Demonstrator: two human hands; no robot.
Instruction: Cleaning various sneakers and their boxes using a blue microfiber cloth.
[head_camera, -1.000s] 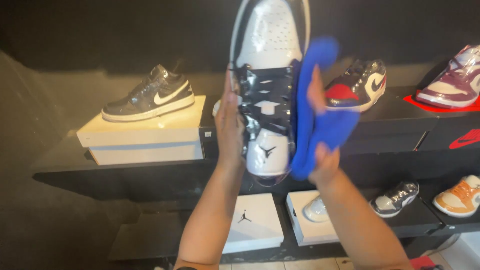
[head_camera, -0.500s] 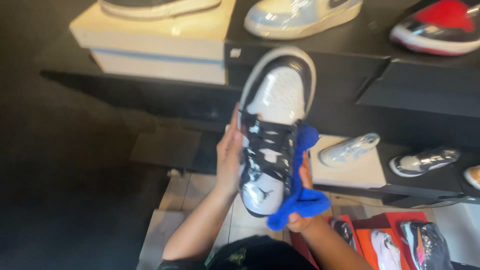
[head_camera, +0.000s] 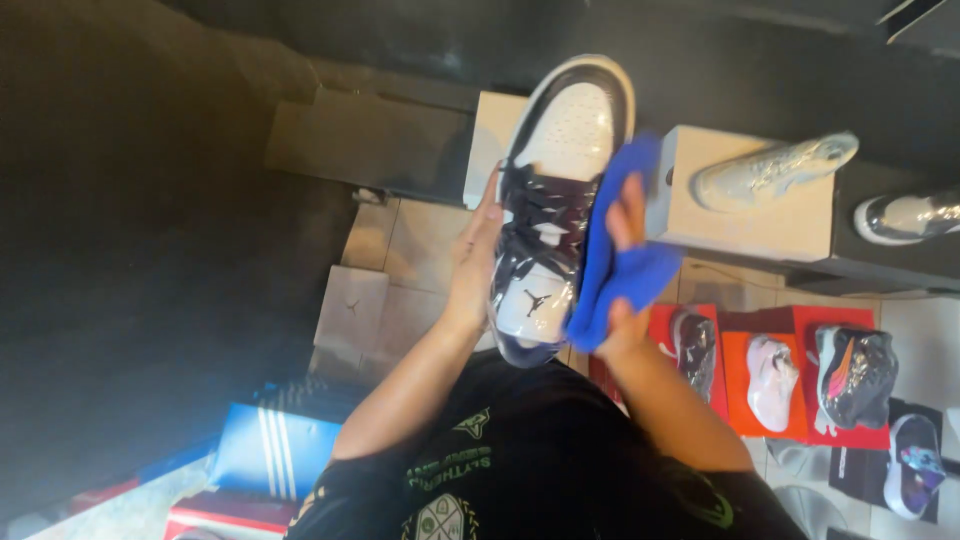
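Head view. Your left hand (head_camera: 478, 262) holds a white and dark navy sneaker (head_camera: 556, 205) by its left side, fingers curled along the edge near the laces; the grip is closed on the shoe. The sneaker is raised in front of your chest, toe pointing to the far side, tongue nearest you, and it looks wrapped in clear glossy film. Your right hand (head_camera: 622, 270) holds a blue cloth (head_camera: 620, 255), which lies against the right side of the sneaker; the thumb shows at the near end of the cloth and fingertips show over its far part, so the grip is closed on the cloth. Your black shirt with green print (head_camera: 500, 470) fills the near middle of the frame.

Beyond the shoe, to the right, a pale sneaker (head_camera: 775, 170) lies on a white box (head_camera: 745, 215), and a silvery shoe (head_camera: 905, 215) sits on a dark shelf (head_camera: 890, 265) further right. On the tiled floor (head_camera: 400, 250) to the right stand red boxes (head_camera: 775, 345) carrying wrapped shoes, one dark with an orange mark (head_camera: 852, 375). To the left, a beige box (head_camera: 350, 305) rests on the floor, and a blue box with white stripes (head_camera: 270, 450) lies near the left corner.
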